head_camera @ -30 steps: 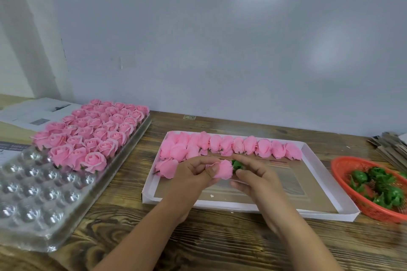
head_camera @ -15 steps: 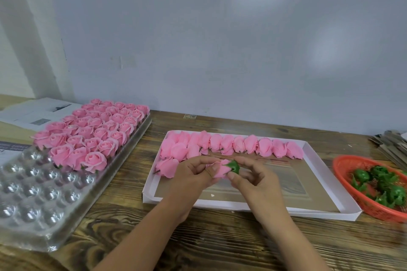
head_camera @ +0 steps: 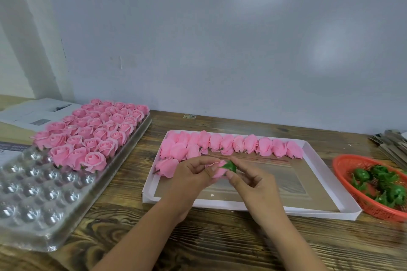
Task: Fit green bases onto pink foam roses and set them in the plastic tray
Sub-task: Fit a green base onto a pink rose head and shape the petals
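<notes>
My left hand (head_camera: 191, 174) holds a pink foam rose (head_camera: 218, 167) sideways above the white cardboard box (head_camera: 328, 213). My right hand (head_camera: 248, 179) pinches a green base (head_camera: 230, 166) against the rose's end. Several loose pink roses (head_camera: 226, 144) lie in a row along the box's far side. The clear plastic tray (head_camera: 33, 202) lies at the left; its far half is filled with finished roses (head_camera: 94, 130), its near cups are bare. Several green bases (head_camera: 384, 185) sit in a red basket (head_camera: 352, 185) at the right.
Newspaper (head_camera: 33, 113) lies under and behind the plastic tray at the far left. A stack of grey flat pieces (head_camera: 391, 141) sits at the far right edge. A grey wall runs along the back of the wooden table (head_camera: 220, 242).
The green base has moved further onto the end of the rose, and my right hand's fingers have shifted around it. My left hand has stayed where it was.
</notes>
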